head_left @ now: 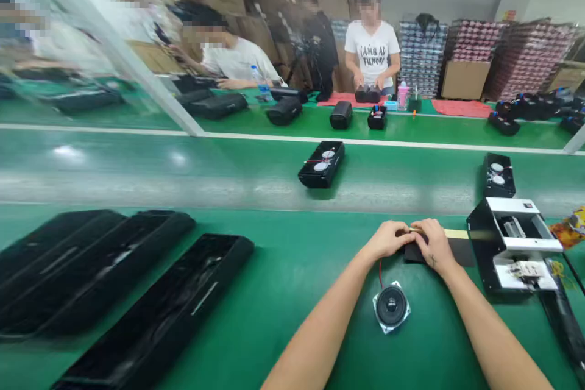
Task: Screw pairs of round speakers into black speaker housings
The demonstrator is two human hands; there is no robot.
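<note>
My left hand and my right hand meet fingertip to fingertip above the green table, both closed in a pinch. A thin pale yellow strip shows at the fingertips and again to the right of my right hand. Under that hand lies a flat black piece. A small round speaker with a square metal frame rests below my hands, cone up. Its red wire runs up to my left hand, where its end is hidden.
A black-and-white tape dispenser-like machine stands right of my hands. Long black housings lie at left. Beyond, black speaker boxes sit on a green conveyor. Several people work across it, one in a printed white T-shirt.
</note>
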